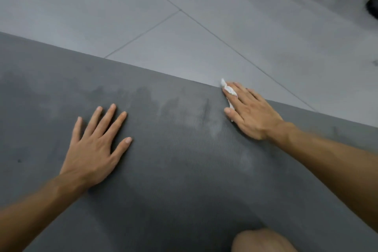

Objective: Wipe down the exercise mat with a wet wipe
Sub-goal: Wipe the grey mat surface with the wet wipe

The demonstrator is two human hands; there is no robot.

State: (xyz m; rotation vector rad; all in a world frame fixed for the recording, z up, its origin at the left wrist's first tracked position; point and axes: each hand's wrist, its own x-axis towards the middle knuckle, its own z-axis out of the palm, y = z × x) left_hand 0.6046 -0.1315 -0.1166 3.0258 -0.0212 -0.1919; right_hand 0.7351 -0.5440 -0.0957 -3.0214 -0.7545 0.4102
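Note:
A dark grey exercise mat (167, 170) fills the lower part of the head view, its far edge running from upper left down to the right. Darker damp streaks mark it near that edge. My right hand (251, 110) lies flat at the far edge and presses a crumpled white wet wipe (229, 90) against the mat, the wipe poking out past the fingertips. My left hand (96, 147) rests flat on the mat with fingers spread, holding nothing.
Beyond the mat lies a grey tiled floor (204, 16) with thin grout lines. A dark rounded object (372, 7) sits at the far right edge. My knee (259, 241) shows at the bottom, on the mat.

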